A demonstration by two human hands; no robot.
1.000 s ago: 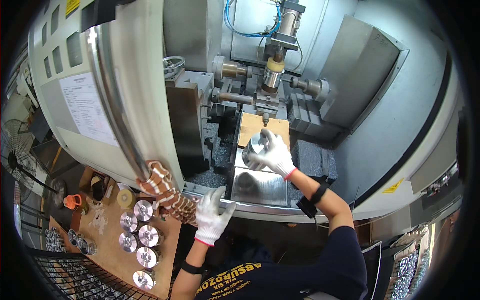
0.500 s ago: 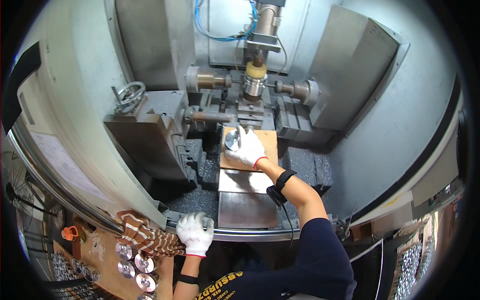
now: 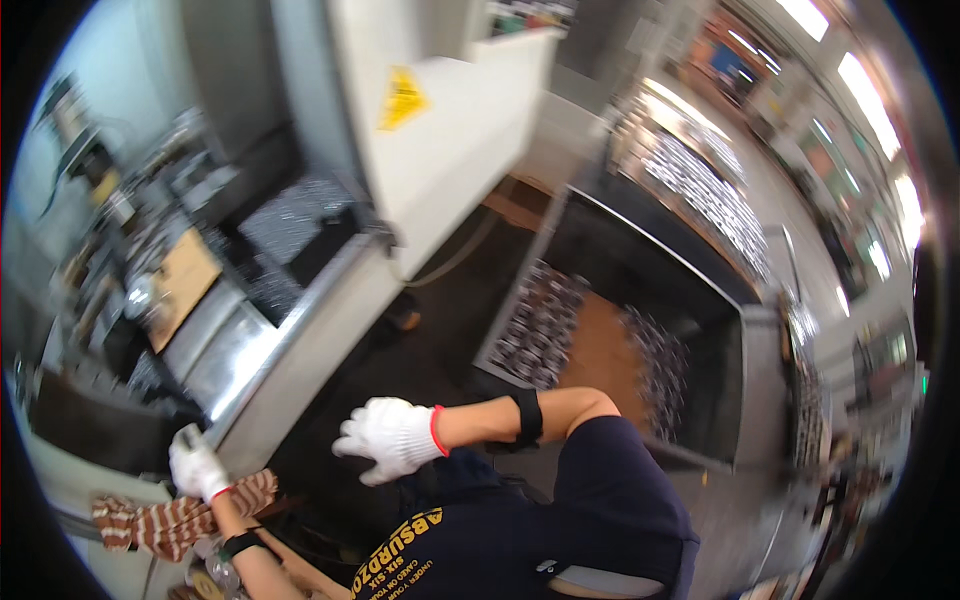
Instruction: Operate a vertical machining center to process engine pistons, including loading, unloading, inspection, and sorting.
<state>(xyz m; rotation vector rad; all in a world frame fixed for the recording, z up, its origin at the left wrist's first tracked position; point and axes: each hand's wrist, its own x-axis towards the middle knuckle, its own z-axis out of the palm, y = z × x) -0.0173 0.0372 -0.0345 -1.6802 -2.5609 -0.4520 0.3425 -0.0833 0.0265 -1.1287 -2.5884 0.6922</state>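
Observation:
My right hand point(image 3: 388, 440), in a white knit glove with a red cuff, hangs over the dark gap in front of the machine. Its fingers are apart and nothing is in them. At the machine's front sill point(image 3: 285, 335), my gloved left hand point(image 3: 197, 466) rests near the edge, fingers stretched out and holding nothing visible. A brown-and-white striped cloth point(image 3: 185, 520) drapes beside that wrist. Inside the machine, a shiny round metal part point(image 3: 143, 298) sits on a wooden board point(image 3: 188, 282), away from both hands; motion blurs its detail.
To the right stands a large dark metal bin point(image 3: 735, 385) with rows of metal parts point(image 3: 540, 330) on brown sheeting point(image 3: 597, 345). More shiny parts point(image 3: 695, 185) lie on a surface behind it. The machine's white panel point(image 3: 450, 125) rises between.
My view has swung to the right, bringing the bin into sight. My right hand has let go of the round metal part and come out of the machine. My left hand stays by the sill.

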